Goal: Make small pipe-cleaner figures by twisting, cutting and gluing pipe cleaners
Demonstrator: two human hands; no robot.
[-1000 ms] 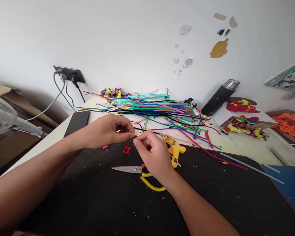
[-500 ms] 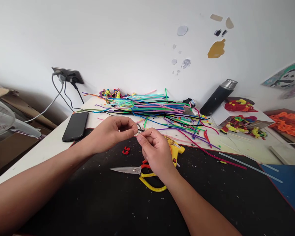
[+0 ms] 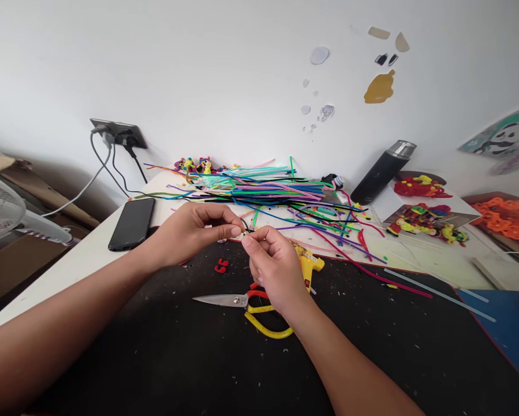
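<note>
My left hand (image 3: 194, 234) and my right hand (image 3: 276, 266) meet above the back part of the black mat (image 3: 168, 352), thumb and forefinger pinched on each. Whatever they hold is tiny and mostly covered by the fingertips. A thin black strand (image 3: 245, 223) shows right behind the fingertips; whether it is held, I cannot tell. Below my right hand lie scissors (image 3: 222, 300) with red and yellow handles, partly covered by it. A yellow glue gun (image 3: 307, 271) lies behind that hand, also partly hidden. Two small red curled pieces (image 3: 221, 266) rest on the mat below the fingertips.
Behind the hands lies a heap of coloured pipe cleaners (image 3: 276, 190). A black phone (image 3: 131, 224) is at the left, near a white fan (image 3: 2, 211). A black flask (image 3: 383, 173) and small figures (image 3: 430, 222) stand right. Clear glue sticks (image 3: 441, 294) lie across the mat.
My left hand has turned slightly, its thumb now showing the nail, and more of the black strand shows by the fingertips. My right hand has barely moved.
</note>
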